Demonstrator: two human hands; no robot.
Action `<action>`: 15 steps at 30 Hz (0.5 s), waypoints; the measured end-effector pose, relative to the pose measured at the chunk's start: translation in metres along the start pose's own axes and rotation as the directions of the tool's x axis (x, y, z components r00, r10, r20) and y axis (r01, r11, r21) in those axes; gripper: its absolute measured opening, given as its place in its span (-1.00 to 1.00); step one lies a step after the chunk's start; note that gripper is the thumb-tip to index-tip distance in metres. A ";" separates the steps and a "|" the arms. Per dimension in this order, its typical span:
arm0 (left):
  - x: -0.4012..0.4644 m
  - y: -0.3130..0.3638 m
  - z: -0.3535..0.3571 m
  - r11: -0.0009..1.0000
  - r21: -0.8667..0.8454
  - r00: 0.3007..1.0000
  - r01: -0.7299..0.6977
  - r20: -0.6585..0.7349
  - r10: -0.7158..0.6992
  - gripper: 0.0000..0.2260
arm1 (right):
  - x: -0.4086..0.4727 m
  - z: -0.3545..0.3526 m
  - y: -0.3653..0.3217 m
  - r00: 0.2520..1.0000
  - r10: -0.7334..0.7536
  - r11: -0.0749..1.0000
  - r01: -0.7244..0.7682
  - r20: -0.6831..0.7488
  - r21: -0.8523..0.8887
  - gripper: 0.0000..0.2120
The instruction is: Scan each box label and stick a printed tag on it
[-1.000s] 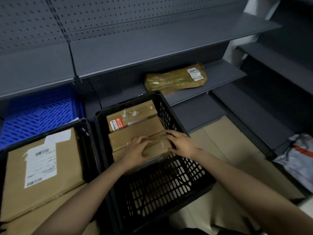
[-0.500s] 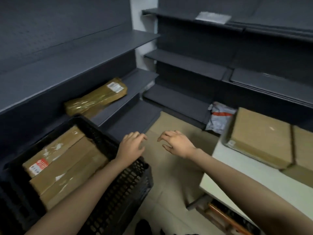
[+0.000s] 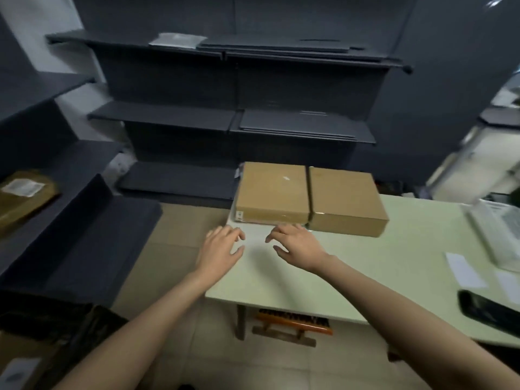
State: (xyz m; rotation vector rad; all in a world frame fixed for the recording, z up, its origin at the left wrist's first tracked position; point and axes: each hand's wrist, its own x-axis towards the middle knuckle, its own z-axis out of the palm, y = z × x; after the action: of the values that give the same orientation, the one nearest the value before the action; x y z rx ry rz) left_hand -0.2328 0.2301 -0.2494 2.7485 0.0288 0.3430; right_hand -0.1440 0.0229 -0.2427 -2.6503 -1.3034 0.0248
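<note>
Two boxes sit side by side at my twelve o'clock, touching, on the table (image 3: 380,266): left box (image 3: 271,191), right box (image 3: 344,197). My left hand (image 3: 221,249) and right hand (image 3: 297,242) are just before them. Shelves (image 3: 225,119) stand behind. A phone (image 3: 489,311) lies at three o'clock; a parcel (image 3: 24,197) at nine.
</note>
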 end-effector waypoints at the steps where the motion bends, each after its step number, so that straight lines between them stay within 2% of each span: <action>1: 0.007 0.013 0.009 1.000 -0.010 1.000 -0.021 0.014 0.021 -0.86 | -0.013 -0.002 0.013 1.000 0.031 1.000 -0.031 -0.002 -0.003 -0.72; 10: 0.078 0.101 0.063 0.978 -0.039 0.968 -0.205 0.136 0.209 -0.73 | -0.085 -0.010 0.108 0.949 0.313 0.949 -0.314 -0.046 -0.017 -0.69; 15: 0.132 0.121 0.099 0.970 -0.058 0.943 -0.236 0.228 0.243 -0.65 | -0.086 -0.002 0.163 0.888 0.460 0.888 -0.459 0.020 -0.035 -0.62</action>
State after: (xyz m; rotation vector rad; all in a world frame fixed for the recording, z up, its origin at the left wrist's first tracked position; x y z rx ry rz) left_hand -0.0844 0.0907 -0.2640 2.7471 -0.3720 0.0793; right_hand -0.0683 -0.1423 -0.2747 -2.9271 -0.6531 0.1095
